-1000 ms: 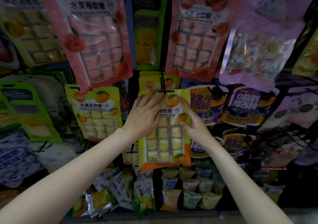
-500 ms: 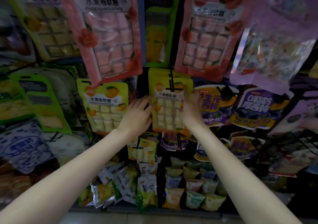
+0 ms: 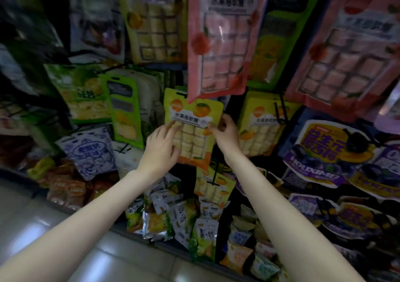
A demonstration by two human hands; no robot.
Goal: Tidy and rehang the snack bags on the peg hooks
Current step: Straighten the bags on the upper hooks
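Both hands are on the same yellow orange-candy bag (image 3: 190, 127), the one hanging between them. Left hand (image 3: 161, 149) lies on the clear window part with fingers mostly straight, more pressing and steadying than gripping. Right hand (image 3: 225, 133) is pinching the bag's right edge, thumb and fingers curled onto it, about level with the white label strip.

My take on doing this bit well: let the right hand do the aligning and use the left just to flatten the bag so it sits square. The bag's top is tucked behind the bottom of the big pink bag (image 3: 218, 36) above the hands, so I can't see its hook at all. I'd check by feel that the hang hole is fully seated before letting go.

Just right of the right hand, a matching yellow bag (image 3: 259, 121) hangs on a black peg hook (image 3: 281, 112), a handy reference for height and straightness. Below the hands another small orange bag (image 3: 213, 186) hangs over a heap of loose snack packs (image 3: 184, 221), so don't knock anything down.
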